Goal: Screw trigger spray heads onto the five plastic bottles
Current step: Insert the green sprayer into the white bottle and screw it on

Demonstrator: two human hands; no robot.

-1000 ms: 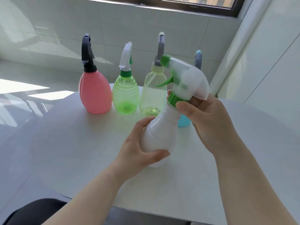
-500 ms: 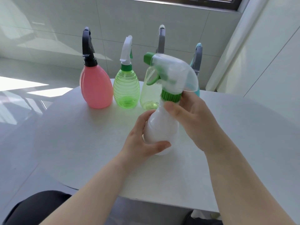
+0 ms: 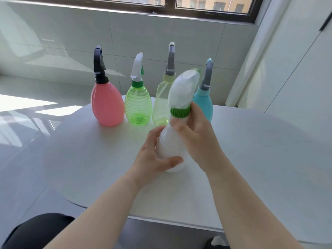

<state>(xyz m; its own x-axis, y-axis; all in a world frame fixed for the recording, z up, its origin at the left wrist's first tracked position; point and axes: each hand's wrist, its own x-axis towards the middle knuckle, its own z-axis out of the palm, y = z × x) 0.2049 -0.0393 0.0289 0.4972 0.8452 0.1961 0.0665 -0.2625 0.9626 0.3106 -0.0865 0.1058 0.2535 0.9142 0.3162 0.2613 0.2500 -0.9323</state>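
Gripping the white bottle (image 3: 170,146) low on its body, the left hand (image 3: 152,157) steadies it on the near middle of the table (image 3: 251,150). The right hand (image 3: 195,139) closes around its neck just below the green collar (image 3: 180,112) of the white spray head (image 3: 183,88). Four capped bottles stand behind: pink (image 3: 107,105), green (image 3: 138,108), clear yellow (image 3: 160,106), blue (image 3: 204,103).

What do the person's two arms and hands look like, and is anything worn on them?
Both forearms are bare up to the frame's lower edge; no sleeve, watch or glove is visible. The left hand and the right hand show no clear ring or bracelet. The nails on the fingers look short and unpainted. A dark garment shows at the lower left.
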